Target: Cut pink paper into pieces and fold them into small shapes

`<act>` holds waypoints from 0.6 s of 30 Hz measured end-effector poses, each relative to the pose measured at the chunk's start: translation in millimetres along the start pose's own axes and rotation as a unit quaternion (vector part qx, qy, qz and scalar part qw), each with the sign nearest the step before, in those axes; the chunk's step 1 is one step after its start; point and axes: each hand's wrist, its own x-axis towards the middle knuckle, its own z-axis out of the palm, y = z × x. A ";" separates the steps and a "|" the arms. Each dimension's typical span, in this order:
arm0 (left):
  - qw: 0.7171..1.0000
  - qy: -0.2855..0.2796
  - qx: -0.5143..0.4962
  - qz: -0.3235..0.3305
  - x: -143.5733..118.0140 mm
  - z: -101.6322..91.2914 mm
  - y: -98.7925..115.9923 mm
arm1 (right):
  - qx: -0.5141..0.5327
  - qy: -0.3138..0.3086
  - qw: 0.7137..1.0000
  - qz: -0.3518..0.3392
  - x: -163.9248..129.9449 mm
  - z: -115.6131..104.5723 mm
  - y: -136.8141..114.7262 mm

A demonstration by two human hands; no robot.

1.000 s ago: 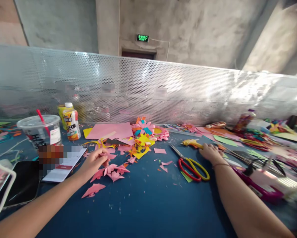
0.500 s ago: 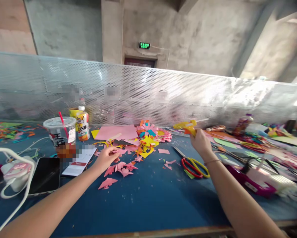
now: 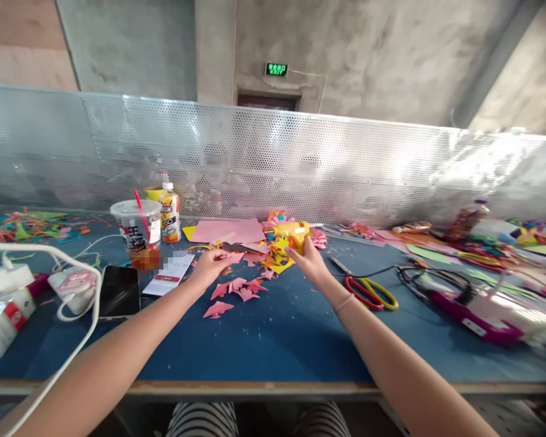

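Observation:
My right hand (image 3: 310,262) is wrapped round a yellow glue gun (image 3: 293,230), whose nozzle points left above the paper pile. The fingers of my left hand (image 3: 210,268) are pinched together on what looks like a small pink paper piece, mostly hidden by the fingertips. Several folded pink paper pieces (image 3: 238,287) lie on the blue table just below and right of my left hand. Behind the hands are a pink paper sheet (image 3: 229,231) and yellow paper scraps (image 3: 279,260). Scissors (image 3: 368,294) with red and yellow handles rest right of my right hand.
On the left stand a plastic drink cup (image 3: 138,233) with a red straw and a bottle (image 3: 170,212); two phones, one a black phone (image 3: 119,292), lie nearby. A white cable (image 3: 97,291) crosses the left foreground. Purple power strip (image 3: 475,318) at right. A perforated metal screen (image 3: 263,164) lines the back.
My right hand has brought the glue gun left, from beyond the scissors to above the paper pile near my left hand. My left hand stays pinched. The view has shifted slightly left and down.

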 end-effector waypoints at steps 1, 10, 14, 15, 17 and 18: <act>1.000 0.000 -0.003 -0.006 0.4 0.0 -0.2 | -0.042 -0.003 0.999 0.017 -5.8 3.9 -0.3; 0.997 -0.010 -0.045 -0.054 -0.9 1.8 2.4 | -0.323 -0.039 0.945 -0.034 -19.0 22.2 -8.2; 0.998 -0.006 -0.020 -0.056 -3.1 2.7 5.3 | -0.341 -0.038 0.938 -0.047 -18.7 22.0 -8.5; 0.998 -0.006 -0.013 -0.058 -3.7 3.0 5.9 | -0.342 -0.039 0.938 -0.046 -18.4 21.5 -8.7; 0.998 -0.008 -0.004 -0.063 -4.4 3.4 6.4 | -0.341 -0.045 0.937 -0.054 -18.0 20.7 -8.9; 0.998 -0.010 -0.003 -0.064 -4.4 3.4 6.3 | -0.341 -0.051 0.936 -0.064 -17.8 20.4 -8.9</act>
